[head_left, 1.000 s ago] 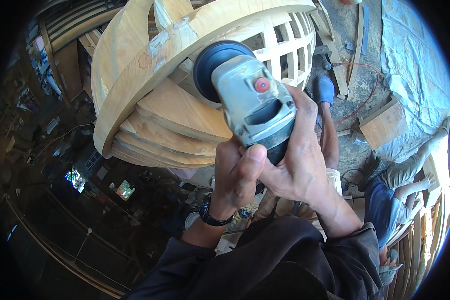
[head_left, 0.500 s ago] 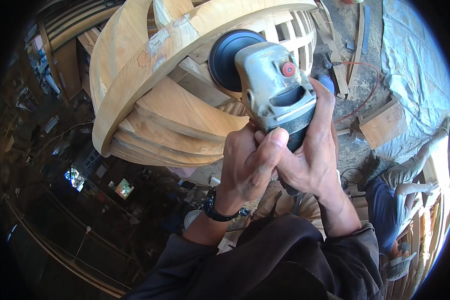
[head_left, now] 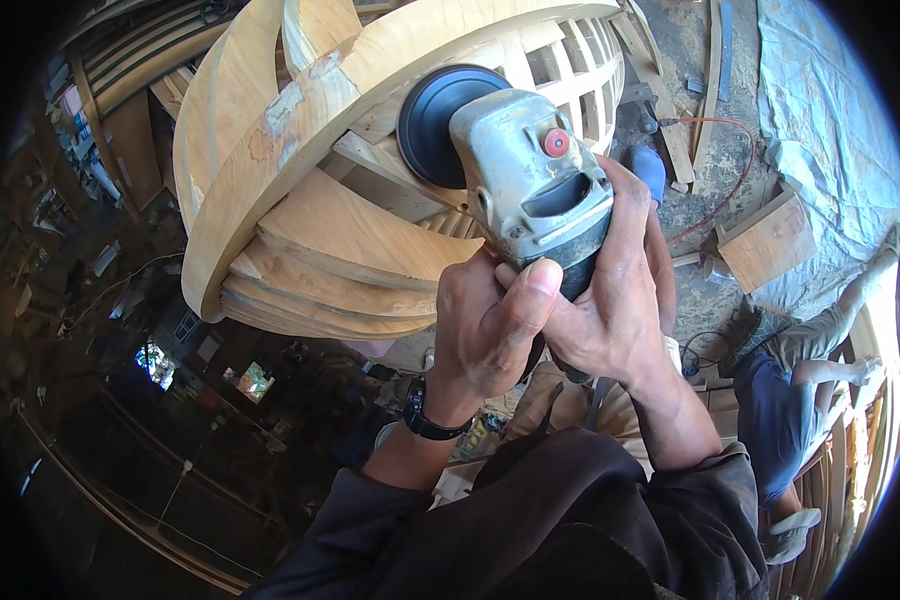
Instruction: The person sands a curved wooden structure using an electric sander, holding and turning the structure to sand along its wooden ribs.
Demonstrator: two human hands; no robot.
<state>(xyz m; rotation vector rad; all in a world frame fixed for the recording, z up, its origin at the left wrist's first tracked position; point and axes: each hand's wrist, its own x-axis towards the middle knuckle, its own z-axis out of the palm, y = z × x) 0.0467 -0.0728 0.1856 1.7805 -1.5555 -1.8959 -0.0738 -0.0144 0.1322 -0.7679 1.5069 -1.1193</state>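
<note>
I hold a grey angle grinder with a red button and a black sanding disc in both hands. My left hand, with a dark wristwatch, wraps the rear of the tool's body. My right hand grips it from the right side. The disc rests against the pale curved rail of a large wooden spiral staircase, just below its lattice panel.
Stacked wooden treads fan out below the rail. A red cable runs over the dirt floor among planks and a board. Another person in blue crouches at the right. A pale tarp covers the far right.
The grinder and both hands have shifted to the right along the curved rail, with the disc staying against the wood.
</note>
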